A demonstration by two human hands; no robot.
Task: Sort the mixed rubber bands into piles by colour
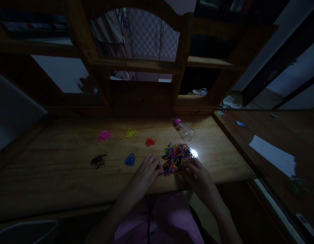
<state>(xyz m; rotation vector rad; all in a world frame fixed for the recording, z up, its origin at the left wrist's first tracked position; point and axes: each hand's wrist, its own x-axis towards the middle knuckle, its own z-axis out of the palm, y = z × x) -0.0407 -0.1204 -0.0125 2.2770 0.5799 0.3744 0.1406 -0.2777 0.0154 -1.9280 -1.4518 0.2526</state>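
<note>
A tangled heap of mixed-colour rubber bands point(176, 156) lies on the wooden desk in front of me. At its left edge is my left hand point(150, 166), fingers curled and pressed together; whatever they hold is too small to make out. My right hand point(196, 171) reaches into the heap's lower right side with its fingers drawn together, the tips dim against the bands. Sorted by colour, small piles lie to the left: red bands point(150, 142), blue bands point(130, 159), yellow bands point(131, 133), pink bands point(104, 136) and black bands point(98, 161).
Behind the heap a clear bottle with a pink cap point(184, 130) lies on its side. A wooden shelf unit point(141, 98) rises at the desk's back. On the brown surface to the right are white paper point(273, 155) and a small blue packet point(240, 124).
</note>
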